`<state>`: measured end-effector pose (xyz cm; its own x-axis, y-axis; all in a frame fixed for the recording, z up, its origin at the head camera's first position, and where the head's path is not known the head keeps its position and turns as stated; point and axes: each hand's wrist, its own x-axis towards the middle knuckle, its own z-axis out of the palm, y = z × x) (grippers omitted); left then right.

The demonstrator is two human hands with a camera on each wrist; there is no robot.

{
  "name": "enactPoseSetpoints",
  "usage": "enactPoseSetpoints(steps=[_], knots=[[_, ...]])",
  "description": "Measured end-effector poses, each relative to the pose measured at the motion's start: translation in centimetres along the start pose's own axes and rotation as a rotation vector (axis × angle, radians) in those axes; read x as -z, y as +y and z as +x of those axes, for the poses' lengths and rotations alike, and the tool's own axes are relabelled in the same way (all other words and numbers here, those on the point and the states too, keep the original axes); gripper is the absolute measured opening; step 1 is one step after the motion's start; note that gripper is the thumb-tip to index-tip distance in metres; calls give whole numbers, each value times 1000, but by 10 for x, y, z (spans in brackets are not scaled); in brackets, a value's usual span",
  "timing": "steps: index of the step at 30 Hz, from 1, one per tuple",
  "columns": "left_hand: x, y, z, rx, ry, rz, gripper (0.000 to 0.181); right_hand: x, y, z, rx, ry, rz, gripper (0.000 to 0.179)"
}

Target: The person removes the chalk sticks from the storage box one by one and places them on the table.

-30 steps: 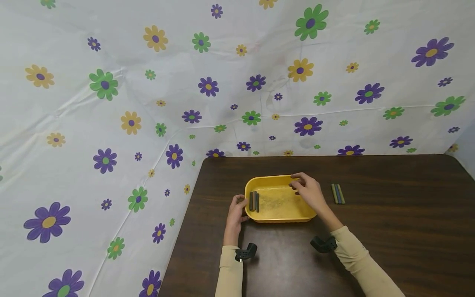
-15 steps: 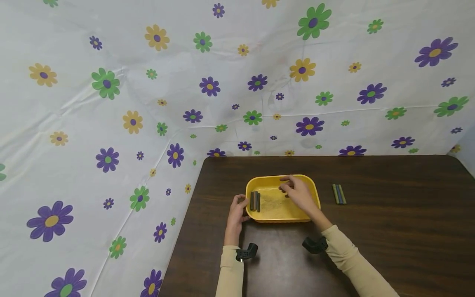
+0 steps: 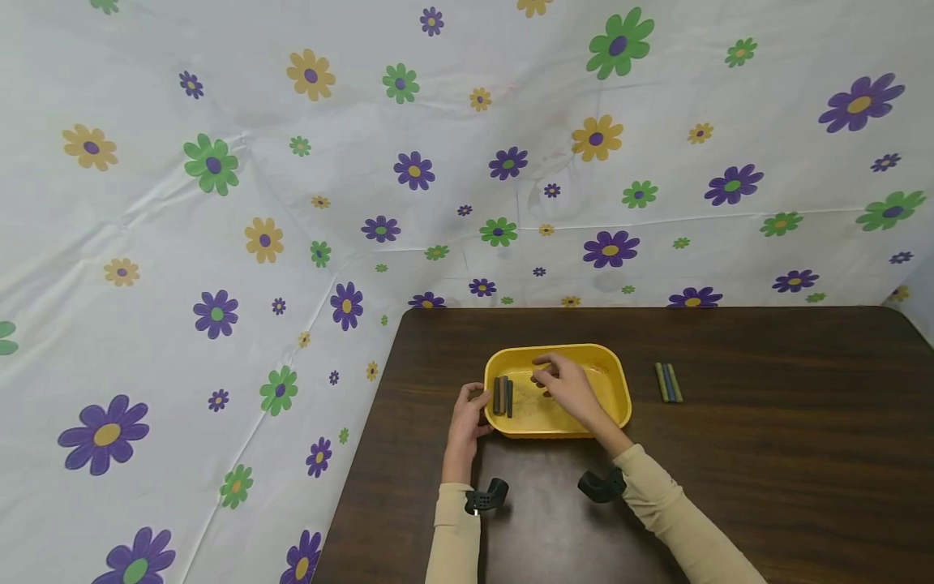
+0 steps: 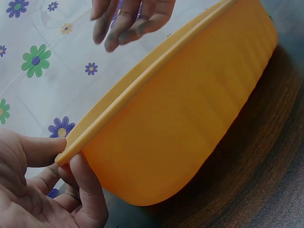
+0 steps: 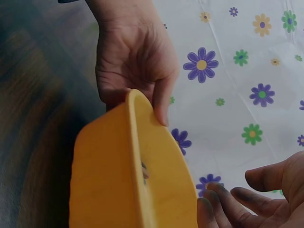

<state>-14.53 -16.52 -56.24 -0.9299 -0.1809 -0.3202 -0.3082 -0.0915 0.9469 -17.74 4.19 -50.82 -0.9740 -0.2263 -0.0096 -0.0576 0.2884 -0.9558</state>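
Note:
A yellow plastic tray [image 3: 536, 419] sits on the table. My left hand [image 3: 464, 422] grips its left end; in the left wrist view the thumb lies over the rim of the tray [image 4: 166, 123] with fingers beneath. Several short dark sticks [image 3: 502, 397], one brownish, lie side by side at the tray's left end. Above the middle of the tray hovers my right hand [image 3: 572, 389], its fingers loosely bent and holding nothing. Dark smudges mark the fingertips of the right hand [image 5: 261, 199] in the right wrist view. The sticks are mostly hidden there behind the tray wall.
Right of the tray, three sticks [image 3: 668, 383], two greenish and one blue, lie together on the dark wooden table [image 3: 773, 422]. A white flower-patterned sheet [image 3: 321, 162] hangs behind the table and along its left side.
My right hand has moved left across the tray, from its right end to above its middle. The left hand keeps its grip, and the sticks have not moved.

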Motion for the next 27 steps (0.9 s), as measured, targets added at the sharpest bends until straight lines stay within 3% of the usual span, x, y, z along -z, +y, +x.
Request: enactPoseSetpoints(steps=[10,21,27], knots=[[-1,3,-3,10,7,10,33,-22,2,4,-34,-21,24,32],[-1,2,-4,-4,-4,9,32,-46,13,9,-140,-13,73,35],[-1,3,-3,-2,-11,8,33,-54,14,11,-149,-33,-10,39]])
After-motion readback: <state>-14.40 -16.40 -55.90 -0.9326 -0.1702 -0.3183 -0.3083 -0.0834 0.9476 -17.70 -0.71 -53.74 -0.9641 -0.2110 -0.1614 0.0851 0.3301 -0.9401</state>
